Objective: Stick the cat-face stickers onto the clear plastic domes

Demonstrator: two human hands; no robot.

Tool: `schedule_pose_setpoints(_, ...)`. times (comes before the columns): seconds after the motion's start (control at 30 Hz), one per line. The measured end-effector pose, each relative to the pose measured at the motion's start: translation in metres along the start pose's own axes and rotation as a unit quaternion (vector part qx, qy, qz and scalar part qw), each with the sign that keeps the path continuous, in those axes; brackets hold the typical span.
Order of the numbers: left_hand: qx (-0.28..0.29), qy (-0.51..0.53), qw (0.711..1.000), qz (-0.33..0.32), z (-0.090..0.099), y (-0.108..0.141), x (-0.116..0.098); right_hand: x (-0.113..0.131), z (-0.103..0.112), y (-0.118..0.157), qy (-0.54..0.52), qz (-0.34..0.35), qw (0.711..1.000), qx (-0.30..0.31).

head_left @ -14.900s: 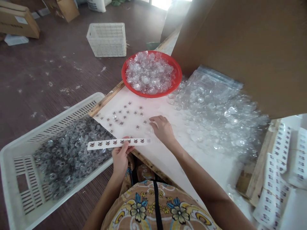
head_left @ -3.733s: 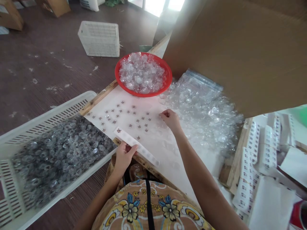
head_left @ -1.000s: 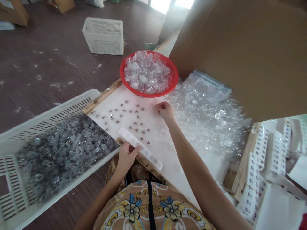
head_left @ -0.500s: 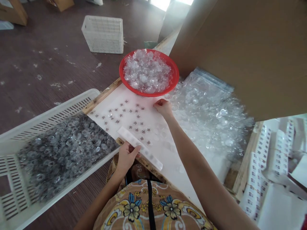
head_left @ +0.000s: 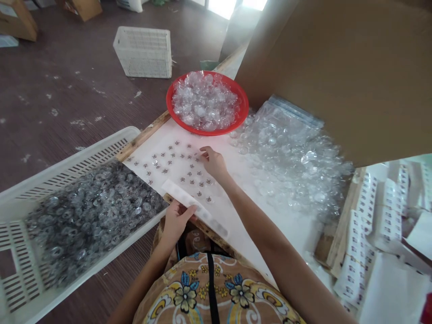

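At the board's near edge, my left hand (head_left: pixel 178 219) pinches a white paper strip (head_left: pixel 202 211) between thumb and fingers. Faint grey round spots run along the strip. My right hand (head_left: pixel 213 163) is over the white board (head_left: pixel 232 198), thumb and forefinger close together. Something pale shows at the fingertips, too small to make out. Several small dark printed figures (head_left: pixel 191 182) lie spread over the board left of that hand, some apparently under clear discs. To its right spreads a heap of clear plastic discs (head_left: pixel 290 166).
A red basin (head_left: pixel 245 114) of clear plastic pieces stands at the board's far end. On the left is a white crate (head_left: pixel 67 155) full of clear pieces with dark prints. Printed sheets (head_left: pixel 357 252) lie right; a cardboard panel (head_left: pixel 354 76) rises behind. Another crate (head_left: pixel 145 51) is on the floor.
My right hand has moved left and slightly nearer, from below the basin to over the printed figures, its fingers more extended. My left hand keeps hold of the paper strip.
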State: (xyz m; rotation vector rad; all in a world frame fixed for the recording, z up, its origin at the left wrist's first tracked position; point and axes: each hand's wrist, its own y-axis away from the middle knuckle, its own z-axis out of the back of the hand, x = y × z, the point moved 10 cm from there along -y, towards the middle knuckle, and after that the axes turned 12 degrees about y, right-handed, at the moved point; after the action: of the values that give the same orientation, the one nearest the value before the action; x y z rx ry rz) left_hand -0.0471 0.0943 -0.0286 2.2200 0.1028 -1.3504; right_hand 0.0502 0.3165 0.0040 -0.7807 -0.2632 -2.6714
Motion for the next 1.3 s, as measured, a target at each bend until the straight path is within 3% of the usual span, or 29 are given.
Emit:
schedule_pose_setpoints(0.07,-0.006,0.024,1.000,0.004,0.004,0.004,-0.003,0.008,0.002,0.020,0.016,0.044,0.998,0.047)
schedule_pose_setpoints(0.17,-0.021,0.048,0.999,0.005,0.011,0.007,-0.009,0.015,0.002,0.058,0.140,0.116,0.976,0.121)
schedule_pose_setpoints(0.3,-0.032,0.067,0.997,-0.003,0.020,0.007,-0.017,0.022,-0.015,0.090,0.242,0.124,0.940,0.205)
schedule_pose_setpoints(0.4,-0.041,0.075,0.996,-0.025,0.024,0.009,-0.028,0.049,-0.040,0.085,0.185,0.121,0.950,0.222)
schedule_pose_setpoints(0.57,-0.082,0.090,0.990,-0.076,0.032,0.021,-0.060,0.116,-0.074,0.058,0.019,0.189,0.966,0.177)
schedule_pose_setpoints(0.63,-0.104,0.101,0.986,-0.088,0.038,0.026,-0.068,0.128,-0.068,0.055,-0.045,0.224,0.963,0.143)
schedule_pose_setpoints(0.7,-0.121,0.108,0.983,-0.092,0.043,0.027,-0.070,0.119,-0.047,0.055,-0.091,0.222,0.965,0.103)
schedule_pose_setpoints(0.8,-0.116,0.107,0.984,-0.082,0.043,0.021,-0.061,0.074,-0.006,0.062,-0.145,0.151,0.976,0.064)
schedule_pose_setpoints(0.87,-0.090,0.097,0.989,-0.067,0.034,0.014,-0.051,0.043,0.011,0.072,-0.186,0.092,0.975,0.083)
schedule_pose_setpoints(0.93,-0.056,0.084,0.994,-0.051,0.019,0.008,-0.043,0.031,0.019,0.086,-0.227,0.078,0.963,0.125)
schedule_pose_setpoints(1.03,-0.013,0.055,0.998,-0.032,-0.007,0.004,-0.036,0.047,0.021,0.106,-0.266,0.119,0.943,0.162)
schedule_pose_setpoints(1.17,0.028,0.050,0.998,0.000,-0.027,0.004,-0.030,0.077,0.020,0.108,-0.265,0.141,0.944,0.135)
schedule_pose_setpoints(1.3,0.081,0.239,0.967,0.030,-0.022,0.000,-0.027,0.076,0.026,0.105,-0.282,0.133,0.943,0.116)
